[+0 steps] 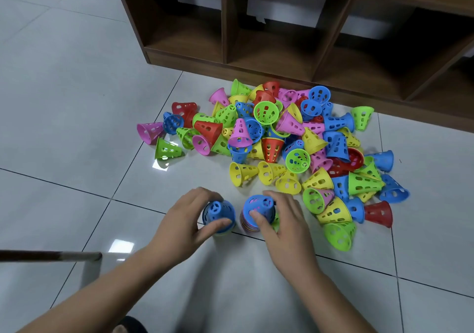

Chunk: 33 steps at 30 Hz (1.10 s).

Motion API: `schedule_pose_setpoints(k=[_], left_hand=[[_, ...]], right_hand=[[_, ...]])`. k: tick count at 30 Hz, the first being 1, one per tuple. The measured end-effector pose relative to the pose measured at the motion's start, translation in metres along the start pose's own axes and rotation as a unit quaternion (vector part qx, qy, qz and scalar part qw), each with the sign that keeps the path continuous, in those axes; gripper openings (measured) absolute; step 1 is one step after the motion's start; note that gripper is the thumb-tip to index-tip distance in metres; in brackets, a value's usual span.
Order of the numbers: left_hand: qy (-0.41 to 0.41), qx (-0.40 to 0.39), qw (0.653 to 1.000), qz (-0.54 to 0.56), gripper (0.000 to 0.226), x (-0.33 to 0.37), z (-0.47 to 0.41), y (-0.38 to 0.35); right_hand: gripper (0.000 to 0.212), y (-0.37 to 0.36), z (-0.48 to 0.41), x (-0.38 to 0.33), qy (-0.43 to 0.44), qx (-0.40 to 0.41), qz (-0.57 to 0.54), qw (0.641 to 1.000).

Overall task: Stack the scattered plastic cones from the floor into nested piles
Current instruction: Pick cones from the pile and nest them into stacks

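The left hand (188, 221) is gripping a blue perforated plastic cone (218, 212) on the grey tiled floor (77, 127), fingers curled around it. The right hand (284, 226) is pinching a second blue cone (259, 204) atop a nested multi-coloured pile (245, 226). The cones are probably feeling light, stiff and slippery, so holding near the rim is looking safest.

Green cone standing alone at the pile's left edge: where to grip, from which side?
Pinch the green cone round its narrow top, coming from above. It stands on its wide rim, small end up, with bare floor on its near side, so the approach looks unobstructed.
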<state>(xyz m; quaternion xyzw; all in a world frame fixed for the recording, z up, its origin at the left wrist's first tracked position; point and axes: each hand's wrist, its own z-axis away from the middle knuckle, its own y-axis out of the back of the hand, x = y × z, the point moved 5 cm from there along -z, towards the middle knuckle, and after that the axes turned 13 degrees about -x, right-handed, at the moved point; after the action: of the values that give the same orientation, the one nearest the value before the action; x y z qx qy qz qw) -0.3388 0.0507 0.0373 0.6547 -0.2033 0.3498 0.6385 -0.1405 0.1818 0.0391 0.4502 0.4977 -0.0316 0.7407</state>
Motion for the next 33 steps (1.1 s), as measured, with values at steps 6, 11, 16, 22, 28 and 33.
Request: schedule_pose_setpoints(k=[6, 11, 16, 22, 28, 33], left_hand=[[-0.006, -0.006, 1.0, 0.004, 0.044, -0.006, -0.002, -0.011], [0.005, -0.022, 0.999, 0.037, 0.049, -0.024, -0.007, 0.005], [0.061, 0.029, 0.997, 0.036, 0.036, -0.059, -0.035, 0.028], [0.013, -0.033, 0.996, -0.077, 0.036, -0.069, -0.082, 0.021], [-0.108, -0.144, 0.968, -0.177, 0.049, -0.04, -0.132, -0.002], [-0.101, -0.196, 0.943, -0.248, 0.045, -0.05, -0.144, -0.019]], right_hand=[[0.045, -0.008, 0.0, 0.015, -0.006, -0.025, 0.023, 0.999], [0.044, 0.001, 0.009, 0.035, -0.022, 0.012, -0.001, 1.0], [0.034, 0.0, 0.014, 0.077, -0.058, 0.02, 0.041, 0.997], [0.043, -0.019, 0.013, 0.107, -0.09, -0.038, 0.098, 0.99], [0.038, -0.028, 0.015, 0.112, -0.104, -0.046, 0.063, 0.992], [0.033, -0.03, 0.018, 0.115, -0.12, -0.029, 0.07, 0.99]])
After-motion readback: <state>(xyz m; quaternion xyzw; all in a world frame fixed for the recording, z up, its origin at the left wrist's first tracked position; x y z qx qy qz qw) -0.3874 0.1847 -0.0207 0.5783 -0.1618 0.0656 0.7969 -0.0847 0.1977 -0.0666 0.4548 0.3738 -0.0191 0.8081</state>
